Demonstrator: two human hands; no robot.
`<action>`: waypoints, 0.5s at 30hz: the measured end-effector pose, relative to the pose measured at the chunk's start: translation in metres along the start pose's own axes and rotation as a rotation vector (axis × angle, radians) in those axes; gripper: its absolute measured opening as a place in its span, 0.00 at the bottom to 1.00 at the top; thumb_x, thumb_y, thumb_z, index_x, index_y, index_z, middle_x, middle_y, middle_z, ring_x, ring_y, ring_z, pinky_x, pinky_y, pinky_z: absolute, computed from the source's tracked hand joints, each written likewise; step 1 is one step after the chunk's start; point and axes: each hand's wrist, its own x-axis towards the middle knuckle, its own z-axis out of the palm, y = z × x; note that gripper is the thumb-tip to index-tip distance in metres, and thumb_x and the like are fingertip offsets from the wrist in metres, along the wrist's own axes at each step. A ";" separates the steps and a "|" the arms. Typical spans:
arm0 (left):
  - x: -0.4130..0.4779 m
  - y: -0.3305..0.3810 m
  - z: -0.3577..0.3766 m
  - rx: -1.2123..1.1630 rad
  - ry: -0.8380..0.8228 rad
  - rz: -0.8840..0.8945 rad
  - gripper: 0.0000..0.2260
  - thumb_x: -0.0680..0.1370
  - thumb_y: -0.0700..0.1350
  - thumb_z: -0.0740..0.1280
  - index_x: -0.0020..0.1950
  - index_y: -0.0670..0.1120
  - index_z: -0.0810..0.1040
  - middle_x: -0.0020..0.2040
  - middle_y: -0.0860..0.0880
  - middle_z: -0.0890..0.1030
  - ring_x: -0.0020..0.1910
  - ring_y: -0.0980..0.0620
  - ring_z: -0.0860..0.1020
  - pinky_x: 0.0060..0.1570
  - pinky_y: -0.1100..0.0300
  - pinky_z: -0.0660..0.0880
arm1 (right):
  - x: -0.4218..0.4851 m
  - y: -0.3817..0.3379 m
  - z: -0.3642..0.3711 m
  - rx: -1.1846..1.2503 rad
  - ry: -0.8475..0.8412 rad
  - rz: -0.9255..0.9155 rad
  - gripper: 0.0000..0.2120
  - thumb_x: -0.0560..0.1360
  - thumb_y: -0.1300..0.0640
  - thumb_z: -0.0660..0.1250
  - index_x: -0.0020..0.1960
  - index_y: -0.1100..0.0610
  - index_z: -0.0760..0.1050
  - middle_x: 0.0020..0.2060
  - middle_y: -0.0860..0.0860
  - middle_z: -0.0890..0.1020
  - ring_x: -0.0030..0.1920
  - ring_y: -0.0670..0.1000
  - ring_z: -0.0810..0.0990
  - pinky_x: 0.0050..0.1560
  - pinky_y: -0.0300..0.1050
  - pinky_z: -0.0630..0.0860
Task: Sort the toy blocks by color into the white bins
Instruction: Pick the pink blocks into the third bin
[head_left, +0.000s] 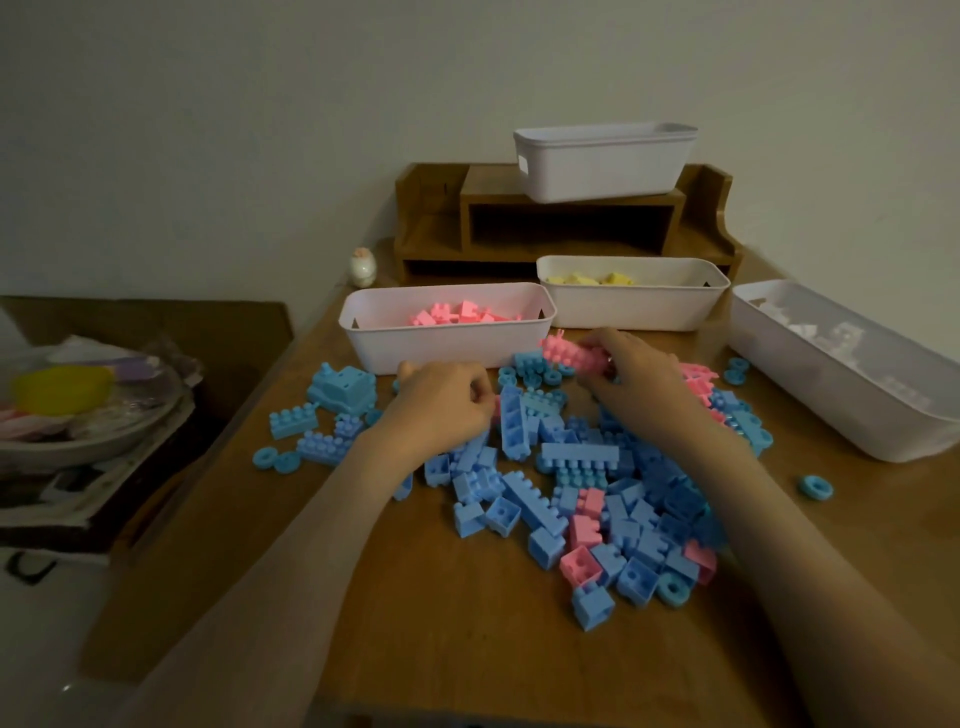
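A: Your left hand (441, 400) is curled down among the blue blocks (530, 499). I can't tell whether it holds one.
B: And my right?
A: Your right hand (636, 374) clutches pink blocks (569, 356) just beside the pink-filled bin (447, 348). Bunched like that, one could drop short of the rim.

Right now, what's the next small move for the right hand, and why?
Probably move the right hand a little forward-left and drop its long pink studded block into the white plastic bin holding pink blocks: the block is already gripped, and that bin sits just beyond it.
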 end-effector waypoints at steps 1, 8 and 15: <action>0.000 0.001 -0.002 -0.034 0.045 -0.007 0.06 0.79 0.48 0.60 0.45 0.51 0.76 0.38 0.55 0.78 0.45 0.52 0.74 0.54 0.54 0.59 | 0.001 -0.001 -0.001 0.061 0.010 0.004 0.14 0.76 0.55 0.65 0.61 0.53 0.70 0.52 0.48 0.76 0.55 0.53 0.76 0.60 0.56 0.69; 0.043 -0.017 -0.029 -0.190 0.678 -0.030 0.07 0.77 0.53 0.58 0.43 0.55 0.75 0.43 0.54 0.79 0.49 0.52 0.76 0.56 0.50 0.66 | 0.043 -0.029 -0.015 0.186 0.163 -0.180 0.15 0.80 0.54 0.58 0.64 0.59 0.65 0.50 0.54 0.79 0.44 0.50 0.77 0.42 0.42 0.71; 0.075 -0.030 -0.044 0.144 0.116 -0.366 0.11 0.78 0.52 0.59 0.57 0.56 0.76 0.57 0.50 0.78 0.62 0.46 0.70 0.55 0.52 0.58 | 0.092 -0.043 0.024 -0.118 -0.145 -0.085 0.15 0.80 0.48 0.54 0.64 0.52 0.69 0.61 0.52 0.75 0.62 0.55 0.72 0.65 0.57 0.61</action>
